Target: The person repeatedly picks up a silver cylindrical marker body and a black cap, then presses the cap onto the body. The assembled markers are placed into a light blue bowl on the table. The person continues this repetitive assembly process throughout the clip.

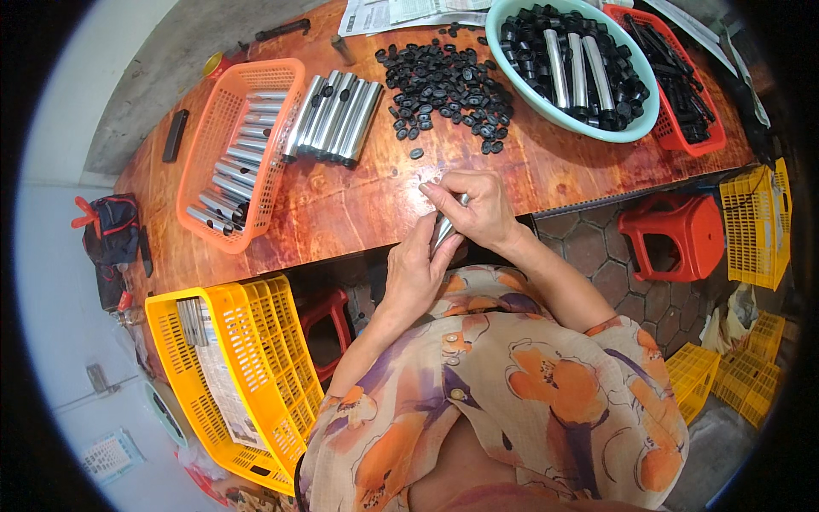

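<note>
Just off the table's near edge, a shiny metal tube (443, 230) is held in both my hands. My left hand (413, 271) is closed around its lower part. My right hand (483, 207) is closed over the upper end, its thumb stretched toward the table; that end is mostly hidden by fingers. Beyond my hands lies a loose pile of small black oval plugs (448, 89), with a single plug (416, 154) nearer me. To its left, several metal tubes (343, 118) lie side by side, dark at their near ends.
An orange basket (275, 189) of tubes stands left on the wooden table (341, 205). Far right are a light blue basin (573, 128) of black caps and tubes, and a red basket (715, 138) of black parts. A yellow crate (281, 375) and red stool (682, 232) flank me.
</note>
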### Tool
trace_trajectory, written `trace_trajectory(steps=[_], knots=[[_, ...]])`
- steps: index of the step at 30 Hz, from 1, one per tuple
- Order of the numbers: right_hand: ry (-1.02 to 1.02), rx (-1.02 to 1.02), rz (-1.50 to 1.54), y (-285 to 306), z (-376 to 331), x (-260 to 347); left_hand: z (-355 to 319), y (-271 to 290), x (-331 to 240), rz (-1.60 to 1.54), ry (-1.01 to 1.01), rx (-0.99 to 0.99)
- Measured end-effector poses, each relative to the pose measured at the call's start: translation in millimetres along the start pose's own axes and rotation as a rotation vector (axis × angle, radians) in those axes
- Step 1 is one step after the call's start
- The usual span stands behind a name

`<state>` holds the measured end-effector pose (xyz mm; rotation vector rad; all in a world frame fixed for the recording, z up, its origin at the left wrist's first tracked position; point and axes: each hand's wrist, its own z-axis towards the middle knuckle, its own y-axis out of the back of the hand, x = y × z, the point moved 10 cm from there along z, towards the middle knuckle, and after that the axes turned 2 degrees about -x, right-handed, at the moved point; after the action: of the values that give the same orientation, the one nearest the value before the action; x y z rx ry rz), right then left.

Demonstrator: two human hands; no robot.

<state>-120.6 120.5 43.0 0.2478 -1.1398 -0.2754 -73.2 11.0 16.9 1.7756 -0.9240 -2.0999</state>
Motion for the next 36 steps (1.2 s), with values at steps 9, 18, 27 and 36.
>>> trace_trajectory(steps=[9,18,27,36], knots=[[-0.180,0.054,-0.066,-8,-7,-22,-4,-18,13,-0.284,0.108,0.066],[0.088,0.029,-0.240,-29,3,9,-38,-65,58,-1.033,0.575,0.239],[0.299,0.119,-0.342,-87,7,8,-44,-63,76,-1.173,0.706,0.123],[0.193,0.295,-0.326,-108,4,-17,-45,-71,80,-1.197,0.741,0.184]])
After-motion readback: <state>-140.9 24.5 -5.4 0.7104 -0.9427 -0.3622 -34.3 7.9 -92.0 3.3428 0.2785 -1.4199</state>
